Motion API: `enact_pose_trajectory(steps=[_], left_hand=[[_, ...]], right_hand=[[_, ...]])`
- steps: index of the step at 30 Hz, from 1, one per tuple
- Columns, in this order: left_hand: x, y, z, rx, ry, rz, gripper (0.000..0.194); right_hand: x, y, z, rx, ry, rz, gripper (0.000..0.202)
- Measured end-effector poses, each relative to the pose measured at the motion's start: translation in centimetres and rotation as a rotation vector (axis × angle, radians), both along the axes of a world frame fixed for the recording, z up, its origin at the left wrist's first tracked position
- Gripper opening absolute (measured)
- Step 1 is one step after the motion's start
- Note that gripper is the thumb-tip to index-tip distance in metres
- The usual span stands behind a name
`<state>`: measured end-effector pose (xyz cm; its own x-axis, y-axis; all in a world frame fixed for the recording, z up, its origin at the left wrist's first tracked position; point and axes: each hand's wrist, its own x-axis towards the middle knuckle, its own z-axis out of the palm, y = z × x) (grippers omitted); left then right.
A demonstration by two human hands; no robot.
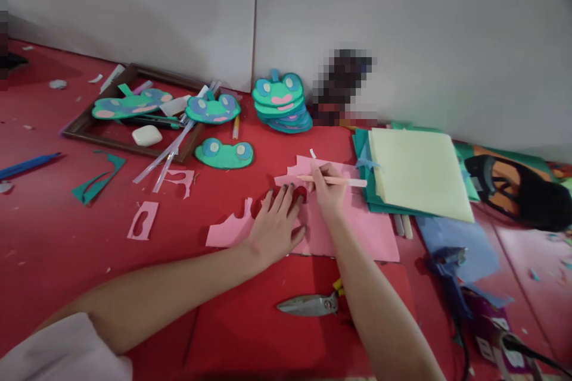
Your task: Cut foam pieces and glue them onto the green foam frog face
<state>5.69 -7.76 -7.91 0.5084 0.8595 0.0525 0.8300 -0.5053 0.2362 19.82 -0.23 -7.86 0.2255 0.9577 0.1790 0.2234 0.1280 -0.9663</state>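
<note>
Fingers of our right hand [329, 191] are closed together around a pale pink pen [353, 182], its tip aimed left over the far edge of the pink sheet [369, 232]. Our left hand [273, 225] lies flat with its fingers a little apart, pressing on the pink foam or paper; it grips nothing. The sheet lies on the red desk [40, 220] in front of us, and a pink offcut [227, 232] with a curved edge reaches out to the left of that palm. We cannot quite tell whether the tip touches the sheet, since it is small and fingers crowd it.

If our left palm eases off, the sheet could turn under the pen and a line would wander. Those left fingertips sit close to the tip, so they could block a stroke or smear wet ink. Loose layers could also slide over each other, as their edges overlap.

On the near side, metal blades [308, 305] lie beside our right forearm, where a careless sweep could knock them or scrape skin. To the right, the blue glue gun [451, 280] could snag by its cord. At the far side, the stack of green frog faces [281, 101] leans unevenly and could slide if bumped.
</note>
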Motion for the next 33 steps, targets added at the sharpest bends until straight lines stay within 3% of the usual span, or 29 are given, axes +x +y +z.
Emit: enact_pose_trajectory(steps=[7,11,19,24,29,33], left_hand=[[0.2,-0.4,0.2,0.027,0.039,0.011,0.053],[0.2,-0.5,0.4,0.018,0.046,0.001,0.047],[0.0,0.0,0.9,-0.036,0.075,-0.025,0.042],[-0.1,0.1,1.1,-0.038,0.106,-0.052,0.045],[-0.3,0.2,1.8,-0.068,0.176,-0.11,0.063],[0.0,0.2,1.9,0.003,0.146,-0.149,0.056]], right_hand=[[0.0,0.5,-0.2,0.022,-0.047,0.157,0.017],[0.2,0.9,-0.7,0.104,-0.12,0.272,0.018],[0.5,1.3,-1.3,0.126,-0.242,0.251,0.021],[0.2,1.4,-1.3,0.139,-0.177,0.167,0.023],[0.5,1.0,-1.0,0.118,-0.115,0.167,0.024],[0.8,1.0,-1.1,0.156,-0.043,0.127,0.028]])
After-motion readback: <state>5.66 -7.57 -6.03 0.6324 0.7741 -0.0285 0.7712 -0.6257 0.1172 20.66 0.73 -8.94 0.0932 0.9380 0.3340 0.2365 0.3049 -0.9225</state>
